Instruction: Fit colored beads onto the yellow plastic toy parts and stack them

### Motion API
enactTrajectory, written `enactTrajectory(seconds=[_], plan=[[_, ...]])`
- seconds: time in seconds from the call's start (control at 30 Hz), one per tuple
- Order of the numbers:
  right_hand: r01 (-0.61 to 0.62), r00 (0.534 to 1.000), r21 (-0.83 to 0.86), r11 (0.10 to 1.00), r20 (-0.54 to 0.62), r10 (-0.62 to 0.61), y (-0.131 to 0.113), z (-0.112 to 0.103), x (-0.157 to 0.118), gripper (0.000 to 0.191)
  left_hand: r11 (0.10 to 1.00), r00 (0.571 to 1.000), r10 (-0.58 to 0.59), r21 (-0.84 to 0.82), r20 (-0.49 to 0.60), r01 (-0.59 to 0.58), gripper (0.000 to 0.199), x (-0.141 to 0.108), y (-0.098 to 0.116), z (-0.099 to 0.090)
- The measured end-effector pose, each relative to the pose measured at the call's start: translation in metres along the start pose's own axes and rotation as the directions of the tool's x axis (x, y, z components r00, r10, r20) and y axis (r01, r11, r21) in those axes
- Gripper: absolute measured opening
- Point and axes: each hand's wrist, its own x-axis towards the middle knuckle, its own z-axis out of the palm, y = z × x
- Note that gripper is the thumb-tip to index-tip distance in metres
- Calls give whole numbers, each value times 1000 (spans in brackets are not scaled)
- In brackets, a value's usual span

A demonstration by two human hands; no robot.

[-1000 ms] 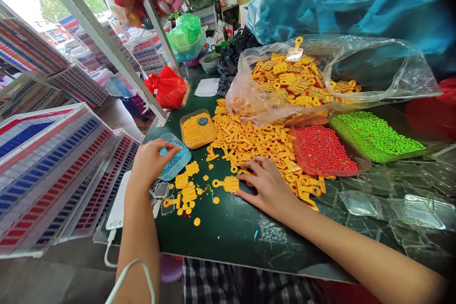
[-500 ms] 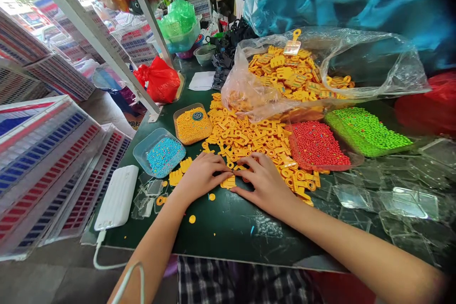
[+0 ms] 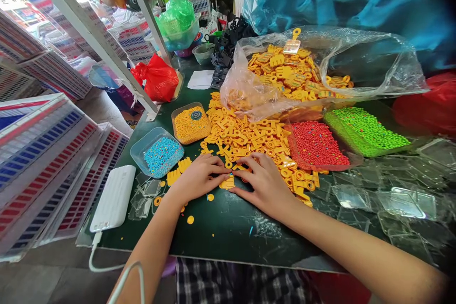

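Between my hands, low over the green table, is a small flat yellow plastic piece point(image 3: 227, 182) with a bit of blue showing at its upper edge. My left hand point(image 3: 203, 174) has its thumb and index finger closed on the piece's left side and top. My right hand point(image 3: 262, 180) meets it from the right, with index fingertip at the upper edge and thumb at the lower right corner. The fingertips partly hide the piece. Just beyond lies a heap of loose yellow plastic pieces point(image 3: 249, 135), some with ring ends.
Trays of blue beads point(image 3: 162, 156), yellow beads point(image 3: 192, 123), red beads point(image 3: 317, 145) and green beads point(image 3: 370, 128) surround the heap. A clear bag point(image 3: 245, 99) holds more yellow pieces. Clear plastic cases point(image 3: 406, 202) lie right; a white power bank point(image 3: 113, 197) with cable lies left.
The hands keep almost the same place, with small finger shifts. A little more blue shows at the yellow piece's upper edge. The whole view has shifted slightly.
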Motion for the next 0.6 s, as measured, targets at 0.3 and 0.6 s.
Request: enactTrajectory(seconds=[0.3,0.6], plan=[[-14,999,45,999,43,12,2,0,-1,26,986,993,-117,-122,-17,114,21,-11,-10,-13],[-14,1000,75,997,28,12,2,1,0,28,980,987,-161,-115,22,162,20,-8,-13,-6]])
